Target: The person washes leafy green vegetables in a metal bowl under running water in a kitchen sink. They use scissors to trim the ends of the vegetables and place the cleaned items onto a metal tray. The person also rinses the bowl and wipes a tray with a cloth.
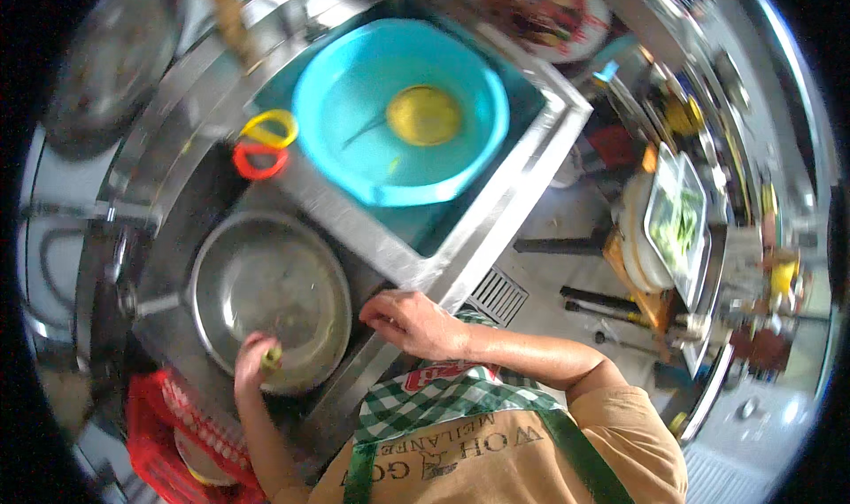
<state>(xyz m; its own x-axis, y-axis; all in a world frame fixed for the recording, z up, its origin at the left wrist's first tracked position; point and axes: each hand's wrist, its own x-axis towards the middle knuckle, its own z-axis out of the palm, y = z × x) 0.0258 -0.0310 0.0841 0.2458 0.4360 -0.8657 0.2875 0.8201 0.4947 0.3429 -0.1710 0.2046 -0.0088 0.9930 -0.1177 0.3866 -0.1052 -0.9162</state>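
Observation:
My left hand [251, 364] is at the near left rim of a round stainless steel basin [279, 265], which sits in the left sink bowl. It grips a short, yellow-green piece of vegetable [271, 357], whose exact kind is unclear. The basin is shiny inside and seems to hold some clear liquid. To its right, my right hand [415, 325] is over the sink's front edge with its fingers curled. Nothing shows in that hand, but its palm side is hidden.
A turquoise plastic tub [325, 172] with a round yellow object [424, 116] inside stands in the other sink bowl. Yellow and red handle loops [262, 159] are by the divider. A red plastic basket [149, 431] is lower left; a clear container of greens [677, 232] is right.

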